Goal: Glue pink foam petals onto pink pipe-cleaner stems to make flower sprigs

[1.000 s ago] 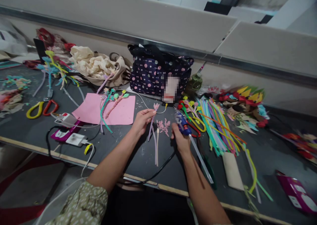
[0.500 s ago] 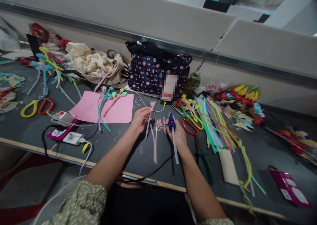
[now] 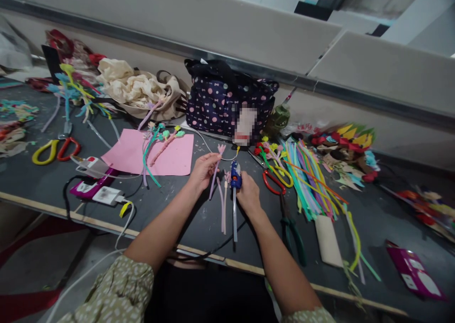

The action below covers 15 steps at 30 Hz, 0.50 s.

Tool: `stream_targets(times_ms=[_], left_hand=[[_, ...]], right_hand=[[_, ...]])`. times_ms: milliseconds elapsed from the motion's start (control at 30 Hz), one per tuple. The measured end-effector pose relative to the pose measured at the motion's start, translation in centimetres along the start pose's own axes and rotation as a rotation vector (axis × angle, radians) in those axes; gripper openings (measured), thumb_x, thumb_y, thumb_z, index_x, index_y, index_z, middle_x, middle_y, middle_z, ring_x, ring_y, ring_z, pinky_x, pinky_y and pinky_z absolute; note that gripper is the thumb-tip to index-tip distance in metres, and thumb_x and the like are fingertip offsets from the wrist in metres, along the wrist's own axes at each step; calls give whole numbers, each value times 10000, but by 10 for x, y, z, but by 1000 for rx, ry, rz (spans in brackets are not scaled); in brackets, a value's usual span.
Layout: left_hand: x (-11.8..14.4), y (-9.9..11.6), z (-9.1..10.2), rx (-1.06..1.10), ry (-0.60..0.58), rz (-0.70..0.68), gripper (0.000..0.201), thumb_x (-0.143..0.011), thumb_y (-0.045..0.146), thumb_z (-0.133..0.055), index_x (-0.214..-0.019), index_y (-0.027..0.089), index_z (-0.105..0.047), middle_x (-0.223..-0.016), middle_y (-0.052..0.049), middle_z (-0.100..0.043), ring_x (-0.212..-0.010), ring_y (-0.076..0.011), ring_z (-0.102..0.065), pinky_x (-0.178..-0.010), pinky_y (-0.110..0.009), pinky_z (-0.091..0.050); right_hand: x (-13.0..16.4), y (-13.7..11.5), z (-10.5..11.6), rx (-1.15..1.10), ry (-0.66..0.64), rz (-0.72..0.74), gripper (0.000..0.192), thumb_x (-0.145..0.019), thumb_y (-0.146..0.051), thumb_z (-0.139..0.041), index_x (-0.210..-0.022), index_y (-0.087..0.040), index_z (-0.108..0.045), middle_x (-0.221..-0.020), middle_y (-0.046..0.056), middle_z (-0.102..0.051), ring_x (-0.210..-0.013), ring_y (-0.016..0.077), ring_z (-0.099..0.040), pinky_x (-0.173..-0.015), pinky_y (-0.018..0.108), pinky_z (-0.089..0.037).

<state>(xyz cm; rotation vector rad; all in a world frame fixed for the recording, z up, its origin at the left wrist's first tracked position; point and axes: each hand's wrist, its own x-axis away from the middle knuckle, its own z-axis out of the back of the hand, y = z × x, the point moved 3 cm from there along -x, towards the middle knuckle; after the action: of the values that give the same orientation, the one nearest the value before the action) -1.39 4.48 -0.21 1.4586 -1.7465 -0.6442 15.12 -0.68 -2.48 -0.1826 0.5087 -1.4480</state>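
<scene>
My left hand (image 3: pixel 203 172) pinches a lilac pipe-cleaner stem (image 3: pixel 213 183) with small pink petals at its top. In my right hand (image 3: pixel 248 192) is a blue hot glue gun (image 3: pixel 235 175), its clear glue stick (image 3: pixel 234 219) jutting back toward me. The gun's nozzle is close to the flower stem; whether they touch I cannot tell. Between my hands, two loose pipe-cleaner stems (image 3: pixel 225 209) lie on the table, with a small heap of pink pieces (image 3: pixel 227 175) partly hidden behind the gun.
Red-and-yellow scissors (image 3: pixel 274 183), green-handled pliers (image 3: pixel 293 237) and a bundle of coloured pipe cleaners (image 3: pixel 307 181) lie to the right. Leftward are pink paper (image 3: pixel 174 159) with finished stems, a power strip (image 3: pixel 94 188) and more scissors (image 3: pixel 57 150). A dotted bag (image 3: pixel 213 100) stands behind.
My right hand has moved the glue gun leftward, closer to the flower stem, covering more of the pink pieces. My left hand keeps its pinch on the stem, almost still.
</scene>
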Motion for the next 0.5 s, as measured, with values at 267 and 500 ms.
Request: stream_targets(times_ms=[267, 500], left_hand=[[-1, -2, 0, -11, -9, 4, 331, -528, 281, -857, -746, 129, -659, -555, 68, -518, -419, -27, -403, -444, -172, -432], [-2, -4, 1, -13, -5, 8, 324, -541, 281, -854, -754, 131, -662, -557, 64, -524, -427, -33, -434, -446, -167, -454]], right_hand=[[-1, 12, 11, -176, 43, -145, 197, -861, -417, -519, -921, -229, -512, -767, 19, -613, -665, 193, -564, -579, 255, -326], [-2, 7, -2, -20, -36, -14, 91, -832, -267, -535, -907, -219, -514, -834, 50, -602, -805, 218, -564, -638, 262, -348]])
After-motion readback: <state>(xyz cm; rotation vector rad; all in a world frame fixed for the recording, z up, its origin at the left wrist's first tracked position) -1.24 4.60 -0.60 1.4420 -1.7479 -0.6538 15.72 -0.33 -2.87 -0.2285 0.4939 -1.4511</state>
